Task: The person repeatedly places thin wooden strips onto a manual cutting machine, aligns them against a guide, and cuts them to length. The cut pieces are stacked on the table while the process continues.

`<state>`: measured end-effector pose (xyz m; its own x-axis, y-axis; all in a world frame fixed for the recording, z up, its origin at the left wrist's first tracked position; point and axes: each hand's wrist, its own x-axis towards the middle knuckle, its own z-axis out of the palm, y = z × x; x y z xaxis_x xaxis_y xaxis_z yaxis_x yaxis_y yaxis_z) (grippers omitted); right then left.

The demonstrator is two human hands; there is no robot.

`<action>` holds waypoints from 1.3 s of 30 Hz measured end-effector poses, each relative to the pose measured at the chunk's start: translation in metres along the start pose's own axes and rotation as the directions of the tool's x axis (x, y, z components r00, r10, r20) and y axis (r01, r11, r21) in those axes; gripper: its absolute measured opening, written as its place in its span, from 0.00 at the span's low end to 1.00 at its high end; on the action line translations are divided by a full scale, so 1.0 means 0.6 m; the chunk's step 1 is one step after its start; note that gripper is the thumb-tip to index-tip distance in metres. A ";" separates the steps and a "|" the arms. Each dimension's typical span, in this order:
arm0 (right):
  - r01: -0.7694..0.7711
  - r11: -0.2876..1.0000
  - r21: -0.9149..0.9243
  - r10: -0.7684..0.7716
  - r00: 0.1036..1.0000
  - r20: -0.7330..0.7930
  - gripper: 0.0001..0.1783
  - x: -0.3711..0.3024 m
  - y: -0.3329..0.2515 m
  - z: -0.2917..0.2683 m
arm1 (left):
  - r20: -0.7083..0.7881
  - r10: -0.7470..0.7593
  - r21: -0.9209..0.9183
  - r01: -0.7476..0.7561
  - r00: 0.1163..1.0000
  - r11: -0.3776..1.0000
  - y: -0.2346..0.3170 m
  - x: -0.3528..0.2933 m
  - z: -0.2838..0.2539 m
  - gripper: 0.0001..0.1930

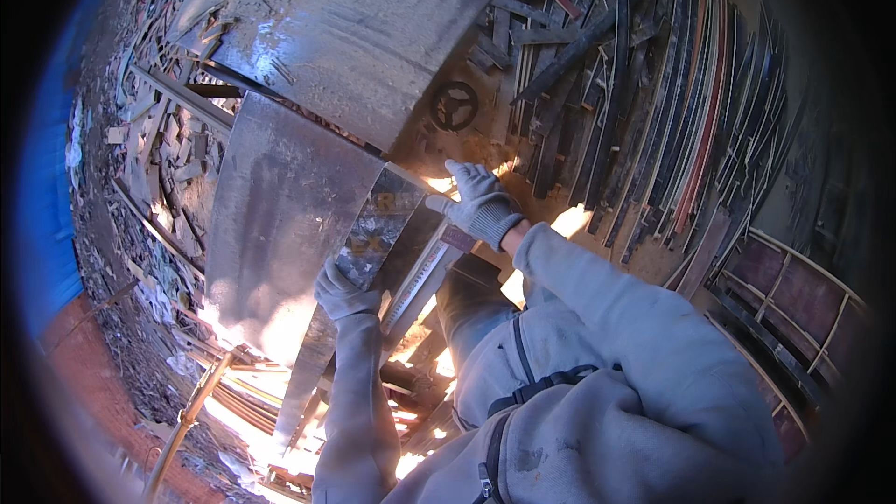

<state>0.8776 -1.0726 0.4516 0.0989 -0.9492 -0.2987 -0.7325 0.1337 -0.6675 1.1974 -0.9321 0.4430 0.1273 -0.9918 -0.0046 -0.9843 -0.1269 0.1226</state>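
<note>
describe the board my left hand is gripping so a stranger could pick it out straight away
Start at the big grey sheet-metal table. At its right edge the gloved left hand holds a narrow dark board. Unlike the loose strips piled at right, it is glossy, mottled and lies alone.

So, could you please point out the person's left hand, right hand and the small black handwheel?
left hand (343, 294), head view, back of the glove.
right hand (481, 205), head view, back of the glove.
black handwheel (455, 105), head view, its hub.

Harsh low sunlight, blown-out orange-white glare below and right of the metal sheet (280, 215), sheen across its face, deep shadow beyond it, heavy fisheye bending, dark vignetted rim, blurred edges.
</note>
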 end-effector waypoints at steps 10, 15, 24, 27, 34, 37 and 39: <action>0.376 0.916 0.141 -0.402 0.870 0.286 0.18 -0.081 0.104 -0.079 | 0.078 0.011 0.012 -0.012 0.997 1.000 0.111 -0.161 0.015 0.61; -0.281 0.879 0.387 0.217 0.955 0.200 0.27 -0.113 0.118 -0.110 | 0.099 -0.004 0.043 0.000 0.995 0.999 0.126 -0.199 0.024 0.64; -0.748 0.266 0.608 0.130 0.653 0.746 0.18 -0.095 0.173 -0.080 | 0.095 -0.017 0.034 0.014 0.995 0.999 0.129 -0.211 0.024 0.61; -0.448 0.442 0.777 0.166 0.892 0.420 0.19 -0.109 0.190 -0.073 | 0.124 -0.050 0.021 0.048 0.991 0.999 0.130 -0.212 0.024 0.61; 0.061 0.987 -0.145 0.010 0.896 0.443 0.19 -0.087 0.154 -0.046 | 0.108 -0.055 0.056 0.050 0.993 0.997 0.129 -0.212 0.032 0.63; -0.010 0.972 -0.234 0.104 0.912 0.396 0.13 -0.104 0.139 -0.034 | -0.004 0.027 0.000 -0.027 1.000 1.000 0.131 -0.215 0.035 0.65; 0.024 0.977 -0.214 0.037 0.960 0.278 0.10 -0.120 0.137 -0.036 | 0.079 -0.047 0.025 0.045 0.996 0.999 0.133 -0.215 0.035 0.64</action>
<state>0.7956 -0.9996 0.4329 0.2550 -0.8267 -0.5015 -0.8569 0.0471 -0.5134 1.1000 -0.8147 0.4323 0.1633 -0.9826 -0.0886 -0.9803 -0.1717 0.0979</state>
